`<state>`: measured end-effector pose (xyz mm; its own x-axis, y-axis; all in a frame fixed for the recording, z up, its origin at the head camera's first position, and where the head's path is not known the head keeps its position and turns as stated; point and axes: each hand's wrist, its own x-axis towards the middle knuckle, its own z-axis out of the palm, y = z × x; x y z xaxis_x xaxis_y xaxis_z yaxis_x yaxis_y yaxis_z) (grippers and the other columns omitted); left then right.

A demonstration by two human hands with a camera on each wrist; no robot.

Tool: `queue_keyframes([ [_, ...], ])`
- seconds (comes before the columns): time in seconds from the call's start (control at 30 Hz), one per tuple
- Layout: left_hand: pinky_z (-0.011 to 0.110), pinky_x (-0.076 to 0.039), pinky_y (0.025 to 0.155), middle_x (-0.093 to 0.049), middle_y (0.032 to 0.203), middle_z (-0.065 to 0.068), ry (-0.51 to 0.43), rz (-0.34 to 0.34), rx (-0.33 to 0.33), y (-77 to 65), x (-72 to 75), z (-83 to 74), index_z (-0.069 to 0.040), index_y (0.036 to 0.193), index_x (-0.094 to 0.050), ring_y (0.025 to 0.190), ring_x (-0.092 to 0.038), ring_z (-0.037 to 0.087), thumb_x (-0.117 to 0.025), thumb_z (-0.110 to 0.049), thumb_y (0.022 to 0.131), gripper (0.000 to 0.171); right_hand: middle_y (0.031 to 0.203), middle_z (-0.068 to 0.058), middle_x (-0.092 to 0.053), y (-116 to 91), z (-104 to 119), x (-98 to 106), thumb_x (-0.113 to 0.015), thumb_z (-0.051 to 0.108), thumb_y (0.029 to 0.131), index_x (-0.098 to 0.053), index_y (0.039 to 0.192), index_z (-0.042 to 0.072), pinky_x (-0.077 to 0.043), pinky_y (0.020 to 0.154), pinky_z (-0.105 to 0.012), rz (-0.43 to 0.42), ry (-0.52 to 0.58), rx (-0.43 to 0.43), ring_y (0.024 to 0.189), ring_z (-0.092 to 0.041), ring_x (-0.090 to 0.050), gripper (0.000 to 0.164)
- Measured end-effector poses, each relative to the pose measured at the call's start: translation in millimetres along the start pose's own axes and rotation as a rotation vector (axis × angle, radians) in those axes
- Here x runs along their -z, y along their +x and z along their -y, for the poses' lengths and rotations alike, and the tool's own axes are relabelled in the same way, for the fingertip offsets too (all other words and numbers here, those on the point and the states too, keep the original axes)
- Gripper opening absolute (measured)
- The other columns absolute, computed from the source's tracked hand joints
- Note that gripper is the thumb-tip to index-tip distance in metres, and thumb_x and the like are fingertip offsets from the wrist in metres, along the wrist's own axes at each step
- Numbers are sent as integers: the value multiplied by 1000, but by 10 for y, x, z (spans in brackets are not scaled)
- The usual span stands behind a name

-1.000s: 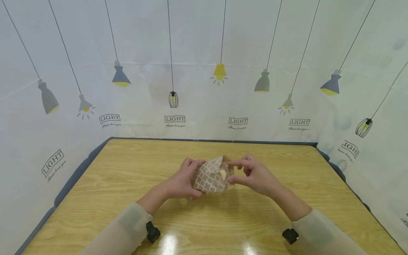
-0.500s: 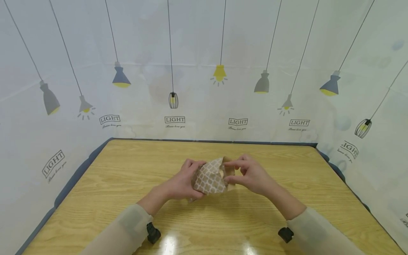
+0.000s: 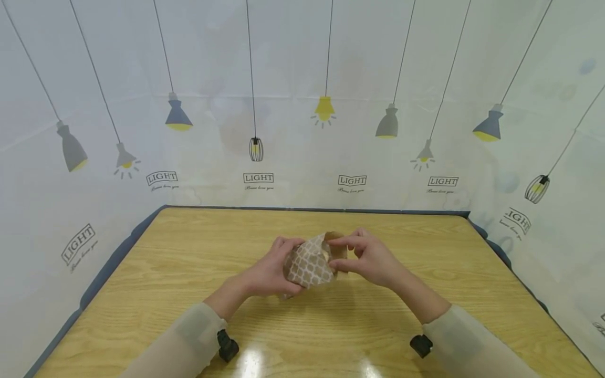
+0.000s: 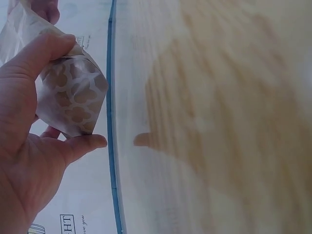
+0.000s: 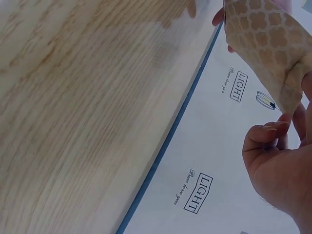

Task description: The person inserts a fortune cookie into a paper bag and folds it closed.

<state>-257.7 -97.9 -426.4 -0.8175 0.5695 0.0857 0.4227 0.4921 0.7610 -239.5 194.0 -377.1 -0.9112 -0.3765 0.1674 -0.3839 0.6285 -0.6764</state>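
A brown paper bag (image 3: 309,265) with a white lattice print is held above the table, its mouth facing right. My left hand (image 3: 274,268) grips the bag round its closed end; in the left wrist view, the fingers and thumb of that left hand (image 4: 34,161) lie on either side of the bag (image 4: 75,95). At the mouth, my right hand (image 3: 373,257) reaches in with thumb and forefinger around a pale rounded item (image 3: 326,255), mostly hidden by the paper. In the right wrist view, the right hand (image 5: 278,161) is beside the bag (image 5: 265,34), its other fingers curled.
A light wooden table (image 3: 212,226) lies beneath both hands. White sheeting (image 3: 293,121) printed with hanging lamps stands behind and at both sides, past the table's dark blue edge (image 3: 227,207). A small black device (image 3: 420,345) sits at each sleeve cuff.
My right hand has moved left, thumb and forefinger deeper into the bag's mouth. The pale item has gone further inside and shows less. My left hand stays almost still.
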Motion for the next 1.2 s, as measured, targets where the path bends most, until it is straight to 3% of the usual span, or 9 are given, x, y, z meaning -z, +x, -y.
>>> queue_keyframes([
  [0.2, 57, -45, 121, -38, 149, 15, -8, 4, -24, 5, -19, -1, -18, 165, -37, 134, -46, 29, -96, -17, 79, 104, 102, -5, -49, 2, 34, -5, -91, 33, 93, -80, 133, 15, -38, 68, -28, 4, -3, -8, 84, -20, -41, 45],
  [0.77, 59, -43, 123, -36, 153, 14, -49, -7, 4, -30, -29, 31, -20, 166, -35, 138, -45, 30, -98, -24, 81, 106, 108, -7, -52, -71, 33, 50, -87, 33, 95, -79, 137, 21, -39, 64, -26, 7, 71, 56, 78, -17, -41, 44],
  [0.97, 62, -40, 125, -35, 155, 18, -59, -81, 29, -22, -36, 57, -13, 166, -33, 142, -45, 35, -99, -22, 77, 111, 116, -7, -65, -123, -55, 101, -79, 30, 103, -75, 141, 23, -48, 62, -27, -33, 103, 68, 73, -14, -52, 39],
  [1.2, 61, -43, 124, -41, 155, 19, -145, -174, 85, 27, -82, 42, -10, 163, -27, 139, -51, 36, -101, -24, 77, 115, 114, -14, -70, -177, -134, 92, -73, 25, 108, -69, 146, 15, -62, 69, -32, -34, 268, 38, 84, -20, -73, 40],
])
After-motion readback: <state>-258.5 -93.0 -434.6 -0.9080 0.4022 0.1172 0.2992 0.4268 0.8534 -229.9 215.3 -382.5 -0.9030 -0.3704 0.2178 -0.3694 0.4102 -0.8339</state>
